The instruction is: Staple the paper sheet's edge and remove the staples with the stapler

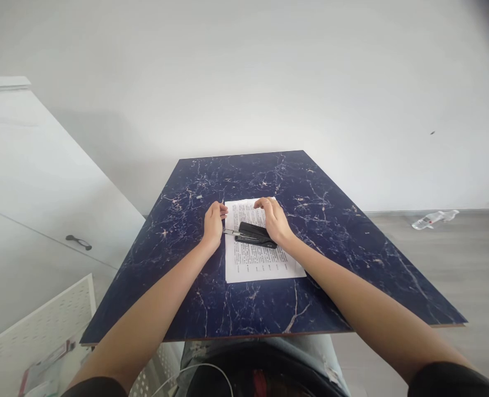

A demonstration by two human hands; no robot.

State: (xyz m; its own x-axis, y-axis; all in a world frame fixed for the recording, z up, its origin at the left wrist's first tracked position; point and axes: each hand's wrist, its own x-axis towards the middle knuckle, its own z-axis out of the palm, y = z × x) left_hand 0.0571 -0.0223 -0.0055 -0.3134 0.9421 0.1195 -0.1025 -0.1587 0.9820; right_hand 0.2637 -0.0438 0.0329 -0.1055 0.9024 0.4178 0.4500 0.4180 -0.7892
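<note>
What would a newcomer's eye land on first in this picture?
Probably the dark blue table top with its white veins, standing out against the pale wall beyond it. Next, near its middle, white printed paper with a black stapler lying across it. The stapler sits between the left hand, by the paper's left edge, and the right hand, at its right end.

The stapler (254,236) lies on paper (265,270) atop the table (253,309), wall (244,82) behind.
</note>
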